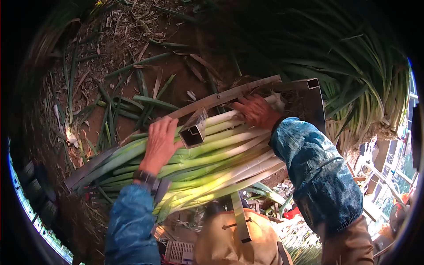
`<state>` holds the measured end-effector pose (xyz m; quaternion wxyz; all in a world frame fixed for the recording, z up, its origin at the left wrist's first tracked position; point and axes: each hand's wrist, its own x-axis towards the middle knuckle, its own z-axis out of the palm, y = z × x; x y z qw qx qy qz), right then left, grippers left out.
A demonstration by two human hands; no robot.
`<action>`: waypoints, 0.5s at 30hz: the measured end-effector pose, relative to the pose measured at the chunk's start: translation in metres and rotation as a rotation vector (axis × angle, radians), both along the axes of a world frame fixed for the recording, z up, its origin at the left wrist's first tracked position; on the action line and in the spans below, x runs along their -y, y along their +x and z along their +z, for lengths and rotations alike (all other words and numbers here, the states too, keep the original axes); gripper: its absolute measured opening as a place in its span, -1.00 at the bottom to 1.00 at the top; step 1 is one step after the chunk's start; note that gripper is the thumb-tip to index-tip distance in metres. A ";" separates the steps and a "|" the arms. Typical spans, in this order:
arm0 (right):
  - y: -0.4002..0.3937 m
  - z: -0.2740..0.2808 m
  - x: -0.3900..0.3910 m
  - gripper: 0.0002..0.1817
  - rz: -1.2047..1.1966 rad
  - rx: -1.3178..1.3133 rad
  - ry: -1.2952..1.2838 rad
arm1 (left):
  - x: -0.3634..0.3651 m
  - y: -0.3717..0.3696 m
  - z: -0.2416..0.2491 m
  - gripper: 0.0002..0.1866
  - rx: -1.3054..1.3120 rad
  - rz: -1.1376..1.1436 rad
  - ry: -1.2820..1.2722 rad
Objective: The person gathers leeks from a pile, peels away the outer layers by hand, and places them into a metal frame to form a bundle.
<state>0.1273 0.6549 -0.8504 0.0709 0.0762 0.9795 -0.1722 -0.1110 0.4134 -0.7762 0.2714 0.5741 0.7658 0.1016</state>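
A thick bundle of long green onions [212, 154] lies across a metal rack, green leaves to the left and white stalks to the right. My left hand [161, 140] rests on the green part, fingers stretched toward the far side and thumb apart, just left of a square metal post [193, 134]. Over the white ends at the far right, my right hand [256, 111] has its fingers curled around stalks at the far edge; its fingertips are partly hidden. Both forearms wear blue sleeves, and a dark band circles my left wrist.
The rack's far rail [229, 95] runs behind the bundle to a metal end plate [312, 104] at right. A large heap of green onions [375, 88] stands beyond it. Loose leaves [154, 102] litter the soil. Nearer me, a flat metal bar [240, 221] juts out.
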 end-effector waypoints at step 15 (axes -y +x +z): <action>0.077 0.107 0.119 -0.40 0.027 0.199 -0.257 | 0.177 0.089 0.083 -0.38 -0.273 0.103 -0.238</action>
